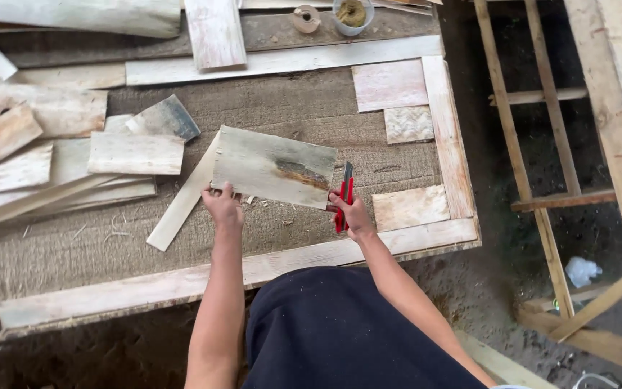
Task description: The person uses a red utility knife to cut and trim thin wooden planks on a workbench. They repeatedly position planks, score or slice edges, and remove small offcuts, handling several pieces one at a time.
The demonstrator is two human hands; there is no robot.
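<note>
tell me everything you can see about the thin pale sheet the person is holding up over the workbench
The sheet is a thin, flat, roughly rectangular piece of what looks like pale wood veneer, greyish-cream with a dark brown streak near its right edge. It is held tilted above the workbench. The left hand grips its lower left corner; the right hand, which also holds a red utility knife, touches its lower right corner.

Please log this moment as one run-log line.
left hand: grips thin pale wooden sheet | right hand: holds red utility knife at sheet's right edge | below: fibre-covered workbench
</note>
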